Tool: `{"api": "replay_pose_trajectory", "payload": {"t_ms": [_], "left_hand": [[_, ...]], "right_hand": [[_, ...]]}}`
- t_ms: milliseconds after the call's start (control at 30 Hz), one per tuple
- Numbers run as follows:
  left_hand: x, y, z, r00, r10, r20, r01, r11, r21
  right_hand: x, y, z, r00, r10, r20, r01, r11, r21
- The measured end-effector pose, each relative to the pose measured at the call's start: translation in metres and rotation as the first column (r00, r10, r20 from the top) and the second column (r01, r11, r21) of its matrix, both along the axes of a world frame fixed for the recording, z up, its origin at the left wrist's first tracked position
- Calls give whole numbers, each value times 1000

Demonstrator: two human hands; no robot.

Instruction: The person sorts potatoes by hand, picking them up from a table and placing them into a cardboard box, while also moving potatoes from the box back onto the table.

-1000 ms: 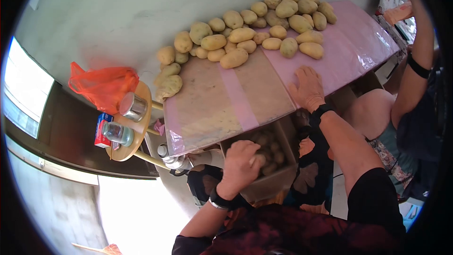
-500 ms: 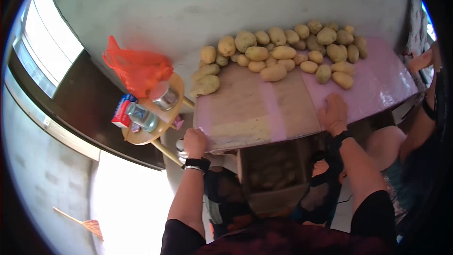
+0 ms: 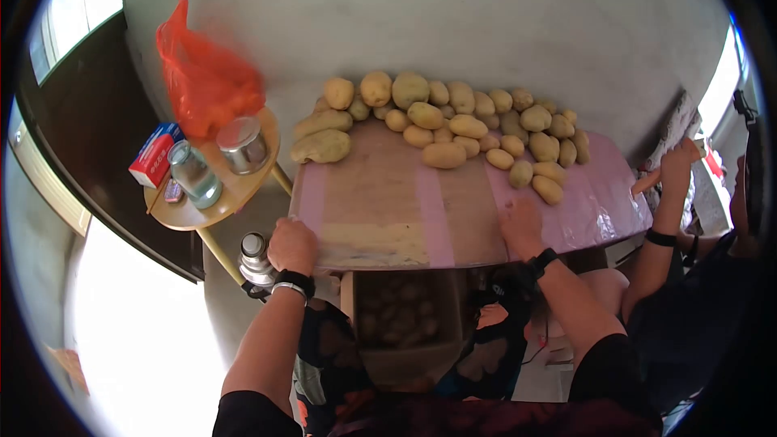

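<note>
A heap of potatoes [image 3: 443, 155] lies along the back of a low table [image 3: 372, 210] covered in cardboard, pink tape and plastic film. My left hand [image 3: 292, 244] is closed at the table's front left corner, its fingers curled over the edge. Resting on the tabletop near the front edge, my right hand [image 3: 522, 226] lies with fingers extended and nothing visible in it. The nearest potato [image 3: 547, 189] sits just beyond its fingertips. Below the table, between my legs, a deep box [image 3: 411, 358] holds more potatoes [image 3: 396, 311] in shadow.
At left, a small round table [image 3: 182, 214] carries a red plastic bag [image 3: 206, 89], a lidded jar [image 3: 242, 146], a glass jar [image 3: 194, 178] and a red-blue carton [image 3: 155, 155]. A metal flask [image 3: 255, 255] stands beside my left hand. Another person's hand [image 3: 678, 163] is raised at right.
My view has turned, and the round table and flask show more fully. Both my hands stay at the table. The other person's arm at right has come further into view.
</note>
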State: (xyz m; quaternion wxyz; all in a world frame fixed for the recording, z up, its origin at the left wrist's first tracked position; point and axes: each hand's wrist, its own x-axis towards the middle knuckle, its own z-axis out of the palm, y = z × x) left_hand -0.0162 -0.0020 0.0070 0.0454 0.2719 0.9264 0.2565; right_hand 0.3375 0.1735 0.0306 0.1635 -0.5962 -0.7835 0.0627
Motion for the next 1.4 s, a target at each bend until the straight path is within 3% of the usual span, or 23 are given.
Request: {"api": "replay_pose_trajectory", "payload": {"t_ms": [33, 100, 233, 300, 433, 500, 633, 700, 833, 900, 933, 1000, 1133, 1233, 1300, 1400], "left_hand": [[1, 0, 2, 1000, 8, 3, -8, 1000, -7], [2, 1, 5, 1000, 25, 16, -24, 999, -24], [5, 2, 9, 999, 48, 20, -47, 999, -25], [4, 2, 8, 999, 48, 22, -48, 999, -24], [3, 1, 9, 997, 47, 60, -45, 999, -23], [3, 1, 10, 997, 46, 56, -44, 999, -27], [2, 1, 8, 998, 33, 62, -31, 999, -31], [2, 2, 7, 997, 37, 67, -36, 999, -23], [0, 2, 3, 996, 47, 81, -45, 999, -31], [0, 2, 3, 995, 52, 86, -51, 999, -15], [1, 1, 4, 995, 52, 88, -52, 999, -3], [2, 0, 5, 994, 57, 97, -58, 998, 15], [3, -1, 7, 994, 48, 97, -49, 999, 7], [2, 0, 5, 995, 57, 83, -58, 998, 18], [2, 0, 6, 995, 55, 78, -57, 998, 13], [2, -1, 9, 995, 46, 89, -45, 999, -8]], "right_hand": [[-14, 3, 7, 1000, 10, 8, -10, 1000, -6], [-46, 12, 19, 945, 311, -99, -277, 924, 265], [-103, 27, 38, 903, 416, -111, -345, 854, 389], [-123, 38, 35, 923, 384, -23, -337, 835, 435], [-133, 51, 29, 935, 346, 73, -353, 899, 257], [-135, 48, 46, 968, 242, 67, -243, 970, 5], [-137, 35, 38, 940, 340, -5, -340, 940, 9], [-144, 25, 34, 951, 305, -58, -310, 944, -116], [-156, 18, 20, 915, 397, -74, -400, 915, -44], [-177, -11, 34, 819, 571, -59, -574, 811, -114], [-189, -18, 30, 816, 575, -58, -578, 808, -115], [-215, -29, 22, 695, 714, -79, -718, 696, -27], [-271, -44, 34, 630, 767, -122, -773, 635, 3], [-298, -41, 24, 620, 777, -111, -763, 630, 147], [-307, -38, 13, 663, 748, 20, -725, 635, 267], [-309, -25, -4, 675, 736, -42, -689, 650, 320]]}}
